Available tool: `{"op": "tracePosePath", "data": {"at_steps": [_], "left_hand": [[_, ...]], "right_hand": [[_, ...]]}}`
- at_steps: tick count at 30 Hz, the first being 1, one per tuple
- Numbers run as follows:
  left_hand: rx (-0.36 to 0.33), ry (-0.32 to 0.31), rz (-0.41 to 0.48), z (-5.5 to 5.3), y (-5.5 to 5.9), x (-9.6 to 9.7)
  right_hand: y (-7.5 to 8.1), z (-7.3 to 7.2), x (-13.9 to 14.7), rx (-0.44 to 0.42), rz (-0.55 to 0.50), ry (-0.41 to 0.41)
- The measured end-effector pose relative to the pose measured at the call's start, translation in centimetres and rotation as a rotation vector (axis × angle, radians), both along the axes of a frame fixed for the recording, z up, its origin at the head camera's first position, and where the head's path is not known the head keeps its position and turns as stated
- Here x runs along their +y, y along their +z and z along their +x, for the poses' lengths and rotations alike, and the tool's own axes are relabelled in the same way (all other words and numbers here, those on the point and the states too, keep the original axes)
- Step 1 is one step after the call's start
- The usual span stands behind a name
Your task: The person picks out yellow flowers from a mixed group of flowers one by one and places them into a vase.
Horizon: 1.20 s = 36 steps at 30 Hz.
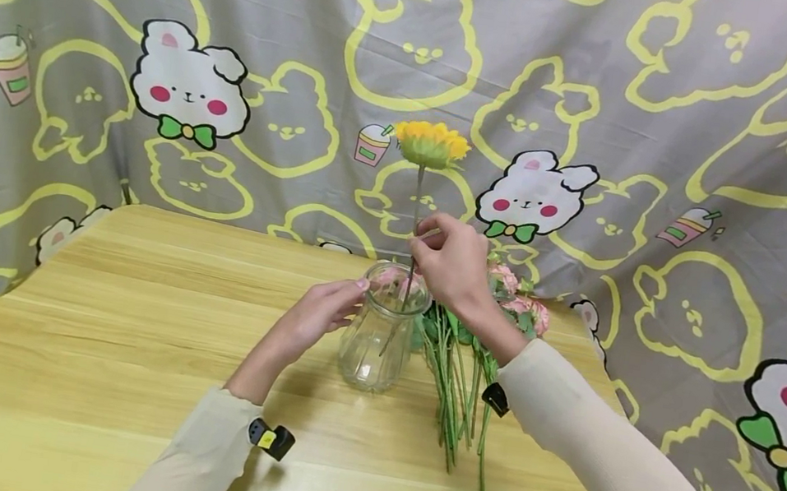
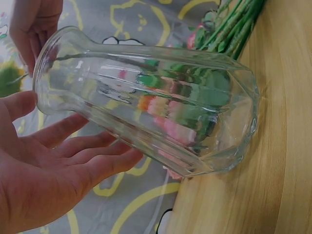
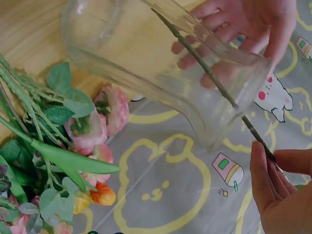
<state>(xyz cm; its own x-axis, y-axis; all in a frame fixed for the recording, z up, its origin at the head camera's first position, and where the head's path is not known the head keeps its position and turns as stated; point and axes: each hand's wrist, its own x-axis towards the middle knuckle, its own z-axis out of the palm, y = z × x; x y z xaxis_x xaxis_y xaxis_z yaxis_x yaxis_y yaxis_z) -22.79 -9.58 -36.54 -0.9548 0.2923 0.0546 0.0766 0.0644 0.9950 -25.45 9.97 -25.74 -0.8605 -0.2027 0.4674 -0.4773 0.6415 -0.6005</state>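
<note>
A clear glass vase [image 1: 365,358] stands upright on the wooden table. My right hand [image 1: 456,264] pinches the thin stem of a yellow flower [image 1: 431,146] above the vase mouth. In the right wrist view the lower stem [image 3: 210,73] runs down inside the glass at a slant, its end short of the bottom. My left hand [image 1: 312,319] is at the vase's left side. Seen from the left wrist, its thumb touches the rim [image 2: 40,92], while the other fingers [image 2: 105,163] reach out fairly straight along the glass.
Right of the vase lies a bunch of flowers with green stems [image 1: 451,402] pointing toward me. Pink blooms [image 1: 532,313] and an orange bud [image 3: 103,194] show among the leaves. A grey cartoon-print cloth [image 1: 305,10] hangs behind the table [image 1: 129,327] and along its sides.
</note>
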Motion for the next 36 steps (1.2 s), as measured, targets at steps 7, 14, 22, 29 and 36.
{"op": "tracePosePath", "data": {"at_steps": [7, 14, 22, 29, 36], "left_hand": [[0.007, -0.011, 0.008, 0.0, 0.2, 0.1], [0.003, -0.012, 0.002, -0.1, 0.2, 0.0], [-0.001, -0.002, 0.01, 0.0, 0.2, 0.0], [-0.019, 0.002, 0.03, 0.0, 0.1, 0.1], [-0.009, -0.005, 0.015, 0.0, 0.0, 0.1]], "right_hand": [[-1.1, 0.2, -0.4, -0.006, 0.024, 0.027], [-1.9, 0.2, -0.7, -0.001, 0.068, 0.043], [-2.3, 0.5, -1.1, -0.06, 0.169, 0.053], [-2.7, 0.6, -1.3, -0.108, 0.228, 0.06], [-3.0, 0.5, -1.3, -0.101, 0.246, 0.07]]}}
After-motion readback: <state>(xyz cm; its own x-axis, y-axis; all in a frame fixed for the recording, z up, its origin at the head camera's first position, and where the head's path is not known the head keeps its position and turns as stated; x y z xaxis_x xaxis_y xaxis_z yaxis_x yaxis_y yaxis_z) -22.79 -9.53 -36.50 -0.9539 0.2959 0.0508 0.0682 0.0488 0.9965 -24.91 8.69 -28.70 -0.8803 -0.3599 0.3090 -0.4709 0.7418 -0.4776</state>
